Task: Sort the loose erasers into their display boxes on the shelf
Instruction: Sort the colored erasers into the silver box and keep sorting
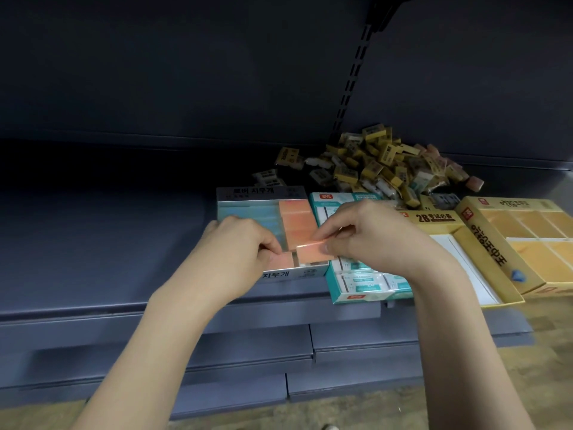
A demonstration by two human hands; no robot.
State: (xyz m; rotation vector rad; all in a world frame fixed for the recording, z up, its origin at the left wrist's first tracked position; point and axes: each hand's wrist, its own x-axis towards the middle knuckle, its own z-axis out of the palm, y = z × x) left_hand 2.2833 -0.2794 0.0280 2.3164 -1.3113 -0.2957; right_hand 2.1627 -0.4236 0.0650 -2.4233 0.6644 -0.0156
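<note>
A grey-and-white display box (288, 191) on the shelf holds pale blue erasers on its left and orange erasers (294, 214) on its right. My right hand (366, 234) pinches an orange eraser (311, 253) by its right end, tilted over the box's front row. My left hand (240, 243) grips another orange eraser (283, 260) at the front of the same box. A pile of loose erasers (375, 164), mostly in yellow sleeves, lies behind the boxes.
To the right stand a teal box (369, 288) with white erasers, a yellow "2B" box (434, 217) showing a white bottom, and a larger yellow box (524, 231) of tan erasers. The dark shelf (102, 243) extends left. Lower shelves step out below.
</note>
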